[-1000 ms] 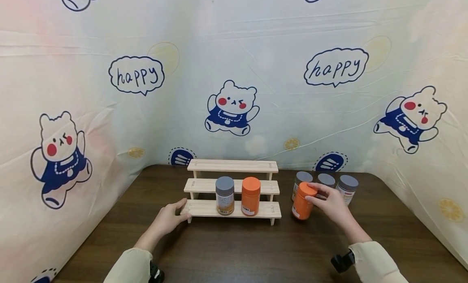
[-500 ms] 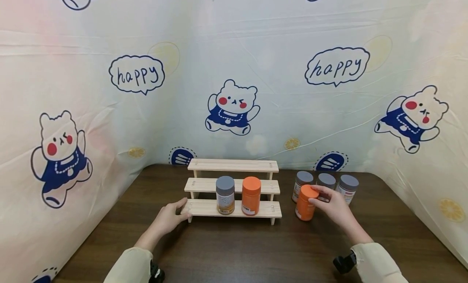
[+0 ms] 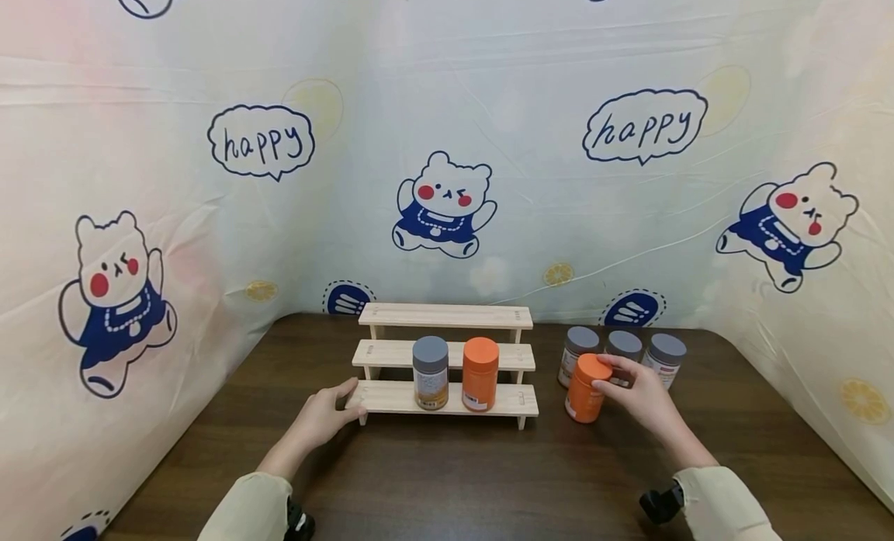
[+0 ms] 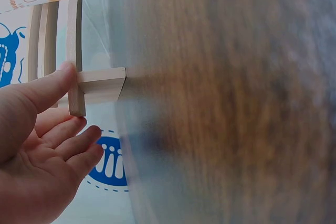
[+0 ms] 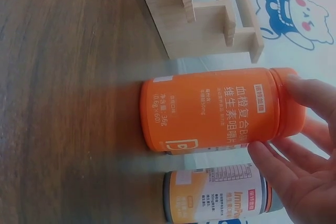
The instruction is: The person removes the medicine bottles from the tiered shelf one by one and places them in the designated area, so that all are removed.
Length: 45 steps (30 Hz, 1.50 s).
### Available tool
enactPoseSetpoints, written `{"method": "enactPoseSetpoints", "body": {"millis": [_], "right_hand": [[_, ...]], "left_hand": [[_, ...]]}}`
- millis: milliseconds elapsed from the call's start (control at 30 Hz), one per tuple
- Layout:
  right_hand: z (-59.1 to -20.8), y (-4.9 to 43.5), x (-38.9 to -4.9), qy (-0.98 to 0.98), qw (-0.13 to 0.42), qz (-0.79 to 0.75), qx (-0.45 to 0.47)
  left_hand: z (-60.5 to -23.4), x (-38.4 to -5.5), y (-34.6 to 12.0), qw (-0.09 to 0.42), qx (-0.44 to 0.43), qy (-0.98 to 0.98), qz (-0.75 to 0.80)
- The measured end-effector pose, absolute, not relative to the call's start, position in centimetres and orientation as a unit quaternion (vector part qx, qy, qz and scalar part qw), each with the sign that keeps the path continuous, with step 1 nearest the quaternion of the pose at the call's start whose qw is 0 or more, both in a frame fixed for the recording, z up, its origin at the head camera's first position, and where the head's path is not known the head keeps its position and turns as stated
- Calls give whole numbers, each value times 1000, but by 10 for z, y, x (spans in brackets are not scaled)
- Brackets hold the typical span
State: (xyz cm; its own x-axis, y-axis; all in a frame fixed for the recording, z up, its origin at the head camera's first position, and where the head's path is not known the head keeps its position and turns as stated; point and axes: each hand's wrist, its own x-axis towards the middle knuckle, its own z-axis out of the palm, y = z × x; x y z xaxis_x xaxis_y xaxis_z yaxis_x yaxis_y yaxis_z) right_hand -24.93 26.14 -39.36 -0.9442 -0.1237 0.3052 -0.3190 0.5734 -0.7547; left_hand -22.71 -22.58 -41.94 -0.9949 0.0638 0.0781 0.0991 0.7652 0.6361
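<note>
My right hand [image 3: 639, 390] pinches an orange supplement bottle [image 3: 585, 390] by its cap, thumb on one side and fingers on the other. The bottle is almost upright, its base at or close to the tabletop; whether it touches cannot be told. My left hand [image 3: 323, 417] holds the left end of the lowest step of a three-tier wooden stand [image 3: 391, 400], with the thumb against the board. On that step stand a grey-capped bottle [image 3: 430, 374] and another orange bottle [image 3: 480, 376]. In the right wrist view the held bottle's label [image 5: 236, 111] shows plainly.
Three grey-capped bottles stand behind my right hand: a left one [image 3: 581, 341], a middle one [image 3: 623, 345] partly hidden, and a right one [image 3: 665, 351]. Beneath everything is a dark wooden table [image 3: 447, 479]. A printed cloth [image 3: 531, 215] hangs around its back and sides.
The orange bottle in my right hand has moved slightly right and toward me, and it has come more upright. My left hand stays on the stand.
</note>
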Motion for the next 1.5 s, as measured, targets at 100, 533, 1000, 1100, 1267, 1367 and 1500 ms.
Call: {"method": "enactPoseSetpoints", "body": {"millis": [100,533,1000,1100,1267,1367,1500], "right_hand": [[-393,262,-249,-879,106,447,127],[-379,263,-245,-873,107,456,139],[-339,244,-244,-862,103,465,174],[-332,236,-243,-857,101,470,187],[-325,220,-245,-849,92,480,201],[-323,209,-246,-843,82,488,209],[-321,196,-249,-839,77,490,224]], "left_hand": [[-420,-227,-226,24,-42,-940,-339],[-419,-226,-225,28,-43,-939,-340],[-419,-227,-226,19,-41,-939,-341],[-419,-227,-226,19,-40,-939,-340],[-419,-227,-225,19,-40,-939,-340],[-418,-226,-225,19,-41,-939,-340],[-417,-226,-225,19,-40,-939,-341]]}}
